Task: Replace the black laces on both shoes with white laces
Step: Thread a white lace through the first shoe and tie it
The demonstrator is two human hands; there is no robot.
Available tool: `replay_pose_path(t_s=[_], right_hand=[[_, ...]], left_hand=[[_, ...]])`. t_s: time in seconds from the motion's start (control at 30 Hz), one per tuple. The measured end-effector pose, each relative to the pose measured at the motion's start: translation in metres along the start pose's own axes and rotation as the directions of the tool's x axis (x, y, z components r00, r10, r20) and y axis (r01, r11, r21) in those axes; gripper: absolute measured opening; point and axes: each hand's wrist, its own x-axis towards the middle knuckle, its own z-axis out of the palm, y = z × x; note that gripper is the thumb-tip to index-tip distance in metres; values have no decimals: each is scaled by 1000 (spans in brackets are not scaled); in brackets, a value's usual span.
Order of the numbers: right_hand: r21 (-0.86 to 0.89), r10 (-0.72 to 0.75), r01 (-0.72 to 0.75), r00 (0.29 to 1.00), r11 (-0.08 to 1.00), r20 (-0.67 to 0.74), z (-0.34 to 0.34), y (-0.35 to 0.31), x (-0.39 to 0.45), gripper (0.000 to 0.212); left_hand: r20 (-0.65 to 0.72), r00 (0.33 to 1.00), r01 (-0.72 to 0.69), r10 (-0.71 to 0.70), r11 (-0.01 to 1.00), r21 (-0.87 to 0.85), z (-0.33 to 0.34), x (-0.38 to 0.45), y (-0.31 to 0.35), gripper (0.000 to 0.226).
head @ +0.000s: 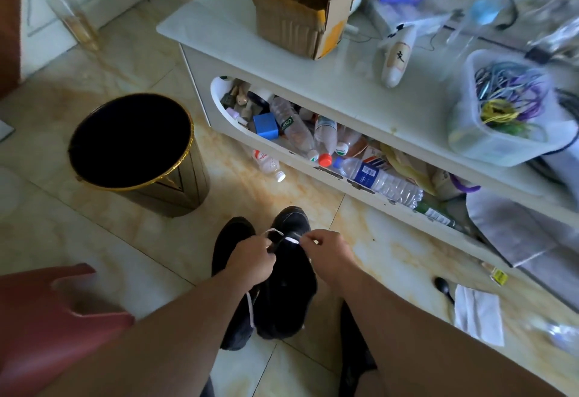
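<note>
Two black shoes stand side by side on the tiled floor, toes pointing away from me. The right shoe sits under both hands; the left shoe is partly hidden by my left forearm. A white lace runs across the front eyelets of the right shoe. My left hand pinches one end of it, and a loose white strand hangs down below that wrist. My right hand pinches the other end near the shoe's toe.
A black bin with a gold rim stands to the left on the floor. A low white table with bottles on its lower shelf runs along the right. A red stool is at my lower left. White cloth lies on the floor.
</note>
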Motion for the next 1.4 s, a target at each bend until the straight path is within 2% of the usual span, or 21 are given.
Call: replay_pose_path(t_s=[0.13,0.23,0.33,0.43,0.53,0.67,0.73,0.8,0.93,1.07,1.13,1.27,1.4], right_hand=[[-80,-140,136,990,987,-37,-39,-45,-39,19],[-61,-254,248,960,967,-120,-73,-87,-76,16],[-110,-389,374,898,921,-204,-107,-125,-122,15],[-89,-453,447,850,890,-269,-138,-155,-162,12],[-65,-529,533,805,844,-268,-163,-185,-204,17],[-195,-641,611,717,767,-274,-180,-207,-235,14],[-203,-677,647,679,735,-285,-174,-210,-240,11],[-136,-679,676,666,725,-309,-165,-211,-241,7],[52,-651,699,688,713,-321,-155,-218,-241,1],[243,-678,735,678,633,-285,-168,-224,-253,11],[272,-686,729,684,628,-248,-174,-222,-259,16],[103,-702,746,658,658,-273,-178,-222,-261,21],[52,-714,778,599,627,-362,-174,-224,-260,19]], left_hand=[[-165,980,-137,113,980,-144,-56,-38,48,23],[-250,941,-271,229,951,-149,-100,-78,79,22],[-336,916,-326,218,893,-310,-142,-136,112,21],[-340,934,-307,105,721,-621,-172,-189,131,26],[-385,922,-348,49,544,-764,-195,-234,142,23],[-484,875,-440,-9,402,-803,-214,-268,154,15],[-511,860,-483,-4,320,-815,-215,-276,156,15],[-540,842,-518,-11,268,-813,-213,-280,155,16],[-618,786,-597,-20,235,-767,-214,-282,152,17],[-687,726,-683,43,170,-711,-221,-283,151,20],[-666,742,-671,78,91,-736,-221,-284,150,20],[-603,787,-607,130,-6,-794,-219,-287,151,17],[-603,780,-608,170,-28,-794,-218,-285,154,23]])
